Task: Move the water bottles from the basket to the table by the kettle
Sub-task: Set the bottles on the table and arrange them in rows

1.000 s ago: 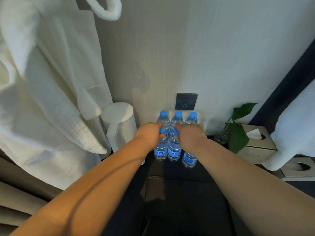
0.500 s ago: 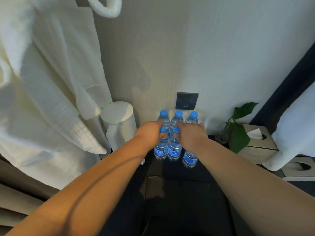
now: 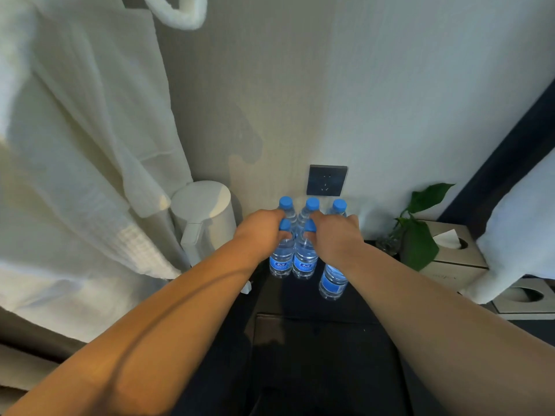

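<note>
Several clear water bottles with blue caps and blue labels stand in two rows on the dark table [image 3: 300,304], just right of the white kettle [image 3: 207,217]. My left hand [image 3: 259,231] grips the neck of the front left bottle [image 3: 281,261]. My right hand [image 3: 336,235] wraps the neck of the front middle bottle [image 3: 304,262] and covers the top of the front right bottle [image 3: 332,282]. Behind them rise the blue caps of the back row [image 3: 312,203]. No basket is in view.
A white bathrobe [image 3: 84,163] hangs at the left, touching the kettle. A dark wall socket [image 3: 326,180] sits above the bottles. To the right are a green plant in a glass [image 3: 419,235], a tissue box [image 3: 453,253] and a white towel [image 3: 522,232].
Both hands stay on the front bottles; the view has only shifted slightly. The bottles have not visibly moved.
</note>
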`<state>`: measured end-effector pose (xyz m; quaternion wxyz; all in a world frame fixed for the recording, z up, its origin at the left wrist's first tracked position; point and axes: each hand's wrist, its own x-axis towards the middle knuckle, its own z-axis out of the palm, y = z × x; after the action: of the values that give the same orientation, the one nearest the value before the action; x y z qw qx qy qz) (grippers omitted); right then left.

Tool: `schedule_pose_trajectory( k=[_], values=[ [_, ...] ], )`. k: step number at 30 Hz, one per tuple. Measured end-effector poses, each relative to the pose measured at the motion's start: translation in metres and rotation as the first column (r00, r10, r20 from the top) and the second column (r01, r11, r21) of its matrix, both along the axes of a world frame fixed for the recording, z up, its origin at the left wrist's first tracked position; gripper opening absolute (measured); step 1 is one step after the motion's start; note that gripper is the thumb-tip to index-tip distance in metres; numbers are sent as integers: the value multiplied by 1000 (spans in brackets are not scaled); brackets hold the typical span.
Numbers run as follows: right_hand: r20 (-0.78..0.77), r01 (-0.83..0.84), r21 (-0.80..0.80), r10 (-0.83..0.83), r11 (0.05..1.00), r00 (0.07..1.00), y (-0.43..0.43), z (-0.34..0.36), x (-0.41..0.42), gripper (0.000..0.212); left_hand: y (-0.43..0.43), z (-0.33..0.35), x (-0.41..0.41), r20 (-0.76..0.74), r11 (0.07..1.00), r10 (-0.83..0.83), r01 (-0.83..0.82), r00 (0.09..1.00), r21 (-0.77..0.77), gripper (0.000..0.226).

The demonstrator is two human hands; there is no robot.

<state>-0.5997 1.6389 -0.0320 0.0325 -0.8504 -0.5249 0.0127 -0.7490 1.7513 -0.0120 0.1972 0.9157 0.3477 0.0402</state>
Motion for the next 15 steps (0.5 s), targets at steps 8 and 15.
schedule_pose_trajectory(
  k=[8, 15],
  values=[
    [33, -6, -16, 6, 1000, 999, 4, -1, 6, 37, 5, -2, 5, -10, 1000, 14, -14, 1000, 14, 25],
    [19, 2, -5, -2, 1000, 1000, 3, -4, 6, 35, 5, -2, 7, -23, 999, 18, -17, 1000, 31, 24]
  ],
)
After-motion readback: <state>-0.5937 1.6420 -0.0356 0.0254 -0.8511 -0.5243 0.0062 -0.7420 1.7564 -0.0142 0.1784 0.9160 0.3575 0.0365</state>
